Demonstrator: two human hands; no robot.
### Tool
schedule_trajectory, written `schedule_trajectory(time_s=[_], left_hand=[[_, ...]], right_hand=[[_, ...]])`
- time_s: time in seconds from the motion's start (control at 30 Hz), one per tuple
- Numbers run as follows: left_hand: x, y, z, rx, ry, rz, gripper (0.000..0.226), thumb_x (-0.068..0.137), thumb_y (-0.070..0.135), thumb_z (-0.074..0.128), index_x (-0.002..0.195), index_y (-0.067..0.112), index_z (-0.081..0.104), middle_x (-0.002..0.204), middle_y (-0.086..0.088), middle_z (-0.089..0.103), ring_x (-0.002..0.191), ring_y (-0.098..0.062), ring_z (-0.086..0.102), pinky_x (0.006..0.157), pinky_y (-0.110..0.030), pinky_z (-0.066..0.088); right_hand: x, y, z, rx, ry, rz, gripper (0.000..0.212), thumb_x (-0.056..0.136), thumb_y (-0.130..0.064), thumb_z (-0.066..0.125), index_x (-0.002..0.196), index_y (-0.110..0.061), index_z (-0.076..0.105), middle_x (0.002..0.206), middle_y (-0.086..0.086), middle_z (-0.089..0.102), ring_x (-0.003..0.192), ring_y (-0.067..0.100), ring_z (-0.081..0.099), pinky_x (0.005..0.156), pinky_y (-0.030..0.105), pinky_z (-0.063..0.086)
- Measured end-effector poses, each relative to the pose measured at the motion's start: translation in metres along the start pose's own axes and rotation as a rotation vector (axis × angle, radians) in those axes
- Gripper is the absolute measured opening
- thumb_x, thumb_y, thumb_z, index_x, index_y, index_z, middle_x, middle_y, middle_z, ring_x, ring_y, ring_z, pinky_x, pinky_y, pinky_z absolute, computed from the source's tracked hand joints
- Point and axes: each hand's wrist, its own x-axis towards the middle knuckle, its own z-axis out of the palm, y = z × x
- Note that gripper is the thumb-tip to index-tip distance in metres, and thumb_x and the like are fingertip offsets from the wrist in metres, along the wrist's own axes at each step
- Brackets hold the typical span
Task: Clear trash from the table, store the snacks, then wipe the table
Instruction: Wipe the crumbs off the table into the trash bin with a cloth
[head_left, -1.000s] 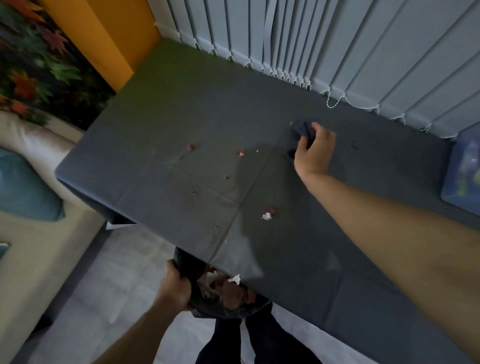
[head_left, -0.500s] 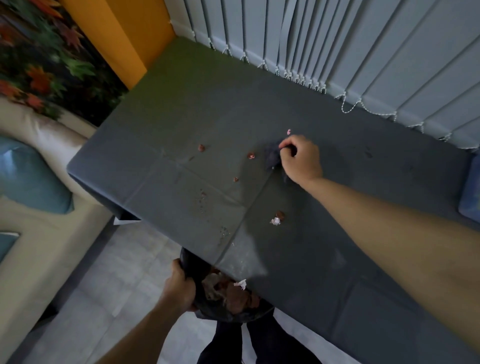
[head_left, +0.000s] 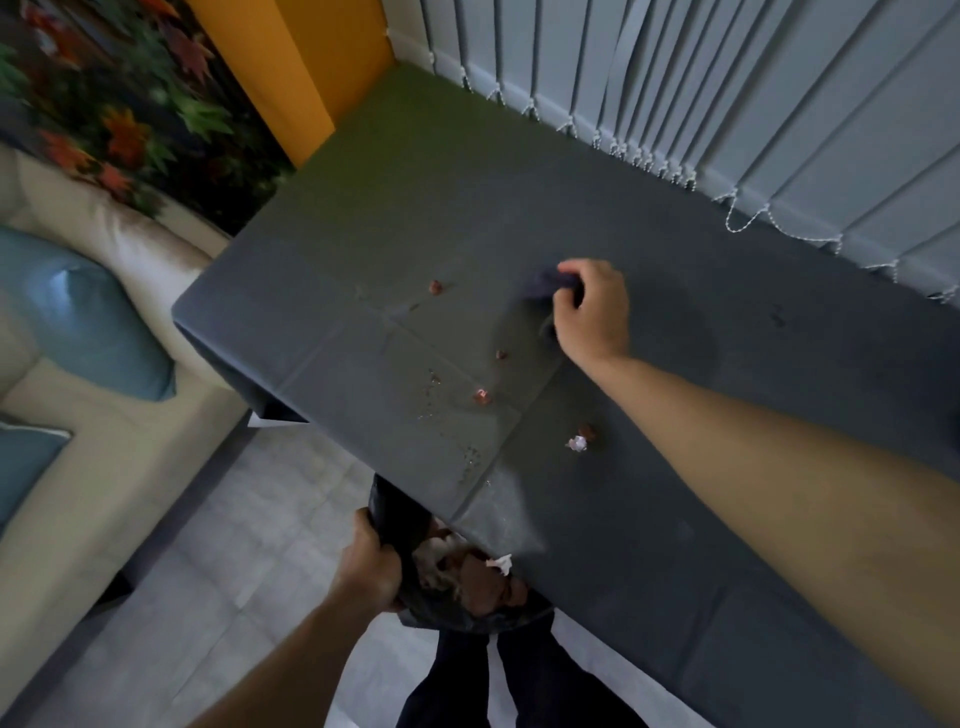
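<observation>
Several crumbs (head_left: 482, 396) lie between your right hand (head_left: 592, 314), gripping a cloth (head_left: 546, 283), and the bag (head_left: 395, 501) your left hand (head_left: 371, 566) grips; a fast sweep could overshoot it.

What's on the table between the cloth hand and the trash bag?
The head view shows a brown bit, a pinkish scrap, a white scrap and scattered crumbs between right hand, gripping the cloth, and trash bag.
</observation>
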Motion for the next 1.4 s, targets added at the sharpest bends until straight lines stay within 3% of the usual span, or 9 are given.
schedule_trajectory(time_s=[0.13,0.37,0.57,0.8,0.93,1.07,1.13,1.27,1.4], left_hand=[[0.007,-0.005,-0.008,-0.043,0.042,-0.025,0.038,0.093,-0.004,0.030,0.122,0.020,0.032,0.102,-0.010,0.051,0.096,-0.042,0.058,0.066,-0.063,0.059],[0.026,-0.008,-0.022,-0.068,0.048,-0.007,0.047,0.087,-0.006,0.031,0.120,0.027,0.031,0.111,-0.012,0.053,0.098,-0.044,0.057,0.072,-0.063,0.059],[0.031,-0.011,-0.027,-0.049,0.051,0.006,0.046,0.089,-0.005,0.033,0.122,0.027,0.032,0.102,-0.010,0.055,0.093,-0.042,0.060,0.070,-0.064,0.058],[0.025,-0.011,-0.028,-0.022,0.045,-0.004,0.044,0.091,-0.006,0.031,0.120,0.027,0.030,0.096,-0.010,0.054,0.087,-0.040,0.063,0.064,-0.062,0.059],[0.024,-0.013,-0.026,-0.023,0.043,-0.014,0.044,0.090,-0.005,0.029,0.121,0.026,0.031,0.098,-0.012,0.055,0.088,-0.041,0.063,0.066,-0.062,0.059],[0.023,-0.011,-0.024,0.001,0.040,-0.005,0.043,0.089,-0.005,0.030,0.120,0.025,0.030,0.098,-0.013,0.057,0.086,-0.041,0.065,0.068,-0.059,0.060],[0.024,-0.011,-0.023,-0.003,0.030,-0.008,0.045,0.089,-0.005,0.030,0.123,0.025,0.030,0.100,-0.013,0.057,0.088,-0.042,0.065,0.069,-0.058,0.060],[0.024,-0.011,-0.021,-0.030,0.015,-0.011,0.047,0.091,-0.006,0.030,0.129,0.022,0.031,0.104,-0.012,0.056,0.094,-0.043,0.063,0.070,-0.059,0.061],[0.023,-0.012,-0.018,-0.074,0.007,-0.033,0.051,0.093,-0.009,0.030,0.135,0.020,0.031,0.118,-0.015,0.051,0.107,-0.045,0.057,0.072,-0.064,0.059]], right_hand=[[0.012,-0.005,0.008,-0.078,-0.173,0.003,0.037,0.087,0.001,0.052,0.121,-0.004,0.067,0.123,0.013,0.066,0.116,0.029,0.058,0.101,0.025,0.037],[-0.019,-0.019,0.007,-0.011,-0.274,-0.151,0.011,0.078,-0.012,0.053,0.072,-0.014,0.062,0.075,-0.002,0.065,0.078,0.020,0.057,0.074,0.038,0.048],[0.026,-0.041,0.038,0.042,-0.168,-0.075,0.034,0.084,-0.001,0.052,0.115,-0.005,0.065,0.119,0.012,0.064,0.113,0.029,0.058,0.098,0.023,0.037],[0.036,-0.091,0.092,-0.103,-0.675,-0.252,0.047,0.095,0.004,0.045,0.140,-0.007,0.054,0.150,0.015,0.046,0.141,0.030,0.039,0.119,0.030,0.024],[0.031,-0.092,0.082,-0.233,-0.764,-0.263,0.040,0.090,-0.009,0.047,0.118,-0.027,0.069,0.125,0.010,0.064,0.112,0.029,0.058,0.100,0.037,0.046],[0.026,-0.084,0.040,-0.258,-0.926,-0.273,0.020,0.082,-0.017,0.054,0.083,-0.023,0.074,0.085,-0.006,0.073,0.082,0.015,0.065,0.075,0.032,0.053],[0.024,-0.068,0.026,-0.149,-0.882,-0.164,0.020,0.081,-0.014,0.055,0.075,-0.017,0.073,0.078,-0.005,0.072,0.079,0.015,0.066,0.074,0.033,0.053],[0.034,-0.031,0.009,-0.095,-0.382,-0.095,0.024,0.083,-0.013,0.049,0.080,-0.019,0.072,0.084,-0.004,0.072,0.082,0.017,0.061,0.075,0.031,0.049],[0.026,-0.009,0.002,-0.174,-0.454,-0.188,0.035,0.084,-0.004,0.051,0.105,-0.019,0.075,0.108,0.000,0.072,0.101,0.023,0.057,0.091,0.030,0.044]])
